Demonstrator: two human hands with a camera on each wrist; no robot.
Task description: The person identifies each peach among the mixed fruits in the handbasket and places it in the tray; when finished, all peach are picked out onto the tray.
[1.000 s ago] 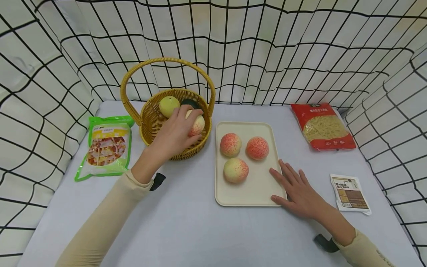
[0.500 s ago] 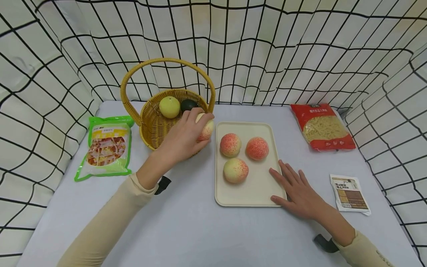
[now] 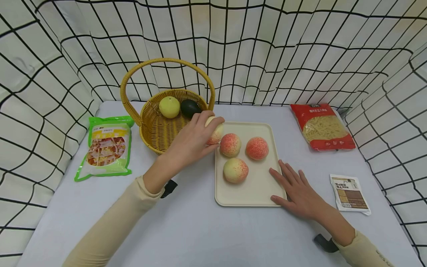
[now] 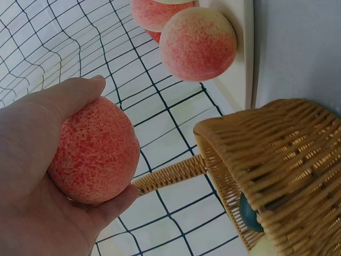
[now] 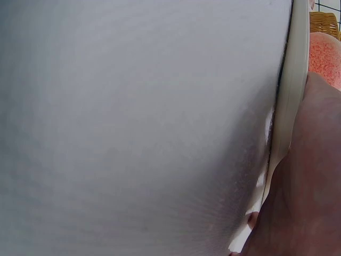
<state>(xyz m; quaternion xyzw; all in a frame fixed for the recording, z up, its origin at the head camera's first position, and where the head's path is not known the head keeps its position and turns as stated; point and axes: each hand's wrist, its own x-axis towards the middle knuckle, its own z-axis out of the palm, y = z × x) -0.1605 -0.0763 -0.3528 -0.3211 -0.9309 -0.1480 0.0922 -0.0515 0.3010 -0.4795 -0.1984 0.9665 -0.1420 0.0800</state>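
My left hand (image 3: pixel 191 141) grips a peach (image 4: pixel 96 152) between thumb and fingers, held up between the wicker basket (image 3: pixel 156 133) and the tray's upper left corner. On the cream tray (image 3: pixel 260 185) sit three more peaches: a reddish one (image 3: pixel 230 145) at the left, a redder one (image 3: pixel 257 148) to its right, and a paler yellow one (image 3: pixel 235 170) below. In the basket lie a yellow-green round fruit (image 3: pixel 169 107) and a dark green avocado-like fruit (image 3: pixel 190 108). My right hand (image 3: pixel 300 194) rests with spread fingers on the tray's right edge.
A green-edged food packet (image 3: pixel 108 146) lies left of the basket, whose tall handle (image 3: pixel 166 60) arches above it. At the right are a red pasta-like bag (image 3: pixel 323 127) and a small white-brown packet (image 3: pixel 350 193). Black netting (image 3: pixel 247 55) surrounds the white table (image 3: pixel 186 230).
My left hand has carried the peach rightward, out from over the basket toward the tray's left edge. The right hand has stayed in place on the tray.
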